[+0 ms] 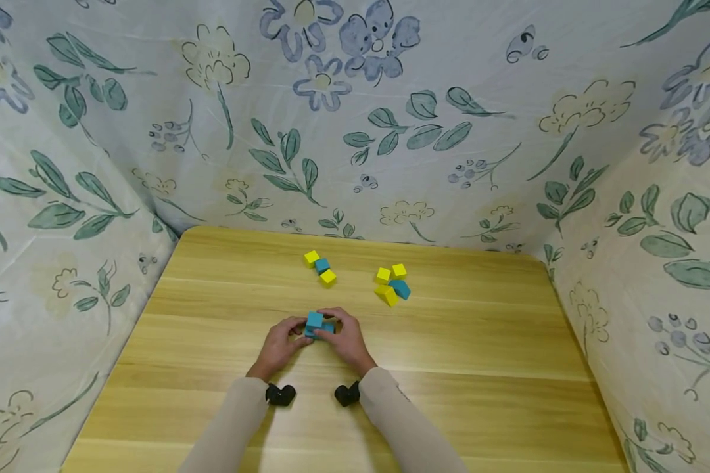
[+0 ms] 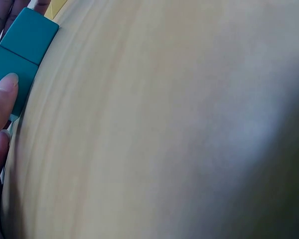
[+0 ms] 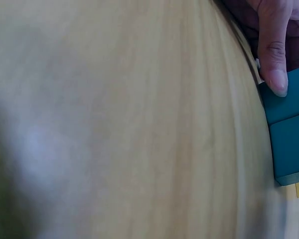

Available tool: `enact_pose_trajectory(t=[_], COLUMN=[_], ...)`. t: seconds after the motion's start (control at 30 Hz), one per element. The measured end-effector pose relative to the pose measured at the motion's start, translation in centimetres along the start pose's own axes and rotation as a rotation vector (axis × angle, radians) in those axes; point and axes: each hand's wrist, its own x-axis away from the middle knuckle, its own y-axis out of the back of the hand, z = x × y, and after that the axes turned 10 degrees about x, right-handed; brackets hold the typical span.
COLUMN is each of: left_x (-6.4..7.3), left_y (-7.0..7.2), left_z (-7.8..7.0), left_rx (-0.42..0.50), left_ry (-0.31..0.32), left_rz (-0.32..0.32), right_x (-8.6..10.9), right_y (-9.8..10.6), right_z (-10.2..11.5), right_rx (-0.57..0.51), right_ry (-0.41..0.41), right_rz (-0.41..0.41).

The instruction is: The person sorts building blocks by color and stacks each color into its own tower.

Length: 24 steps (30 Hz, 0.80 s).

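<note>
Near the middle of the wooden table, a small group of blue blocks sits between both hands. One blue cube (image 1: pixel 315 320) stands on top at the left, and a lower blue block (image 1: pixel 329 327) shows at the right. My left hand (image 1: pixel 280 346) holds the group from the left, with thumb and fingers curled at its side. From the right, my right hand (image 1: pixel 347 339) grips it, fingers behind and thumb in front. Two flat blue faces (image 2: pixel 30 32) meet at a seam in the left wrist view. The right wrist view shows a thumb on a blue block (image 3: pixel 291 144). The hands partly hide the lower blocks.
Beyond the hands, a blue cube (image 1: pixel 322 265) lies in a row between a yellow cube (image 1: pixel 311 258) and another yellow cube (image 1: pixel 328 278). Farther right are two yellow cubes (image 1: pixel 399 270), a yellow wedge-like block (image 1: pixel 386 295) and a blue block (image 1: pixel 400 288). Floral cloth (image 1: pixel 378 157) surrounds the table (image 1: pixel 479 341).
</note>
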Motion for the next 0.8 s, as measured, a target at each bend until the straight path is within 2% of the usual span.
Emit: enact_pose_trajectory(t=[0.07,0.13,0.53,0.8], left_x=[0.0,0.0,-0.1,0.0], left_y=[0.0,0.0,0.0,0.1], left_z=[-0.1,-0.1,0.1,0.0], left_rx=[0.003,0.006,0.007,0.012], left_ry=[0.0,0.003,-0.019,-0.022], left_rz=[-0.001,-0.002,-0.007,0.001], right_x=[0.0,-0.2,-0.4,-0.3], right_y=[0.0,-0.5,-0.6,-0.7], right_z=[0.0,-1.1,-1.4,-1.4], right_rx=[0.01,0.014,0.061,0.041], right_ry=[-0.006,-0.01,-0.009,-0.02], right_rz=[0.007,0.005,0.021,0.049])
